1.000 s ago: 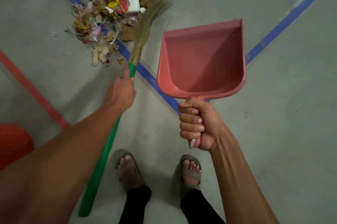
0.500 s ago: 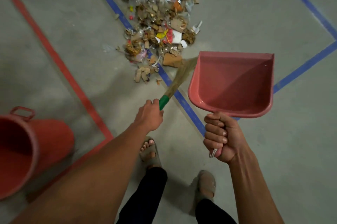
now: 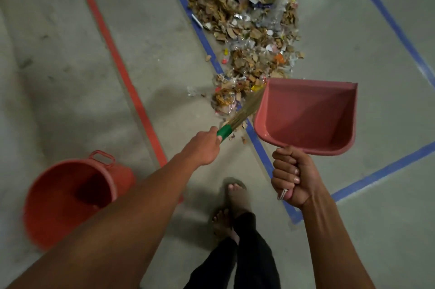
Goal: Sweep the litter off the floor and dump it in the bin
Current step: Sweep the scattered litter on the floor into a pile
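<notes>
A long pile of litter (image 3: 251, 37), mostly cardboard scraps, wrappers and plastic, lies on the concrete floor ahead. My left hand (image 3: 203, 147) grips the green neck of a straw broom (image 3: 244, 112), whose bristles point toward the near end of the pile and pass behind the dustpan. My right hand (image 3: 290, 177) grips the handle of an empty pink dustpan (image 3: 306, 114), held above the floor just right of the broom. A red bin (image 3: 58, 206) stands open at the lower left, partly hidden by my left forearm.
A red tape line (image 3: 117, 62) and blue tape lines (image 3: 381, 171) cross the floor. The pile lies on one blue line. My feet in sandals (image 3: 233, 197) and dark trousers are below the hands.
The view has shifted, so the pile now sits higher and more of it shows. The red bin has come further into view at the lower left. My feet have stepped.
</notes>
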`<state>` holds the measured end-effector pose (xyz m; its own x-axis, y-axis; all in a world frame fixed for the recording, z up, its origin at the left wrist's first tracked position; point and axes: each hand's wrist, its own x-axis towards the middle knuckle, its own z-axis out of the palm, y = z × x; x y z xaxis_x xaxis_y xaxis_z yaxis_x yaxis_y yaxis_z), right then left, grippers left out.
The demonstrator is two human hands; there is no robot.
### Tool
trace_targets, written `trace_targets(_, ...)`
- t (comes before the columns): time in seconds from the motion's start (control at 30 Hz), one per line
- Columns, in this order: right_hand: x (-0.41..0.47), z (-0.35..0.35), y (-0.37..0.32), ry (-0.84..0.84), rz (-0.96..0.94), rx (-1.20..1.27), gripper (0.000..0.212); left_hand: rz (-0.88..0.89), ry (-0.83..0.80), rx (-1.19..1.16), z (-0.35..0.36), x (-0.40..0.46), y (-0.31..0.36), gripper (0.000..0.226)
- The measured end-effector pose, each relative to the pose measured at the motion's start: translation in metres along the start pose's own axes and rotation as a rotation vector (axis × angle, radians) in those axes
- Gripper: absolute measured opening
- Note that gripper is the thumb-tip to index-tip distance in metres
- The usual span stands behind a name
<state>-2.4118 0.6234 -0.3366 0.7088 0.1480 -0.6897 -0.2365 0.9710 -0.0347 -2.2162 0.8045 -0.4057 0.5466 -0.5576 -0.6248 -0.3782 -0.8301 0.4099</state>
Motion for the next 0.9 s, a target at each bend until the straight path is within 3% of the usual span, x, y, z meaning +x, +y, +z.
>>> trace_targets(0.4, 0.178, 0.088, -0.051, 0.05, 0.045, -0.021, 0.041, -0.082, 0.078, -0.15, -0.111, 0.12, -0.118, 0.042)
trace_targets(0.77, 0.315, 0.211, -0.128, 0.081, -0.062, 0.088, 0.042, 0.047, 0.012, -0.077, -0.263, 0.278, -0.17, 0.058)
trace_targets(0.9, 0.348, 0.251, -0.145, 0.077, -0.107, 0.102, 0.042, 0.103, -0.02, -0.012, -0.307, 0.323, -0.178, 0.054)
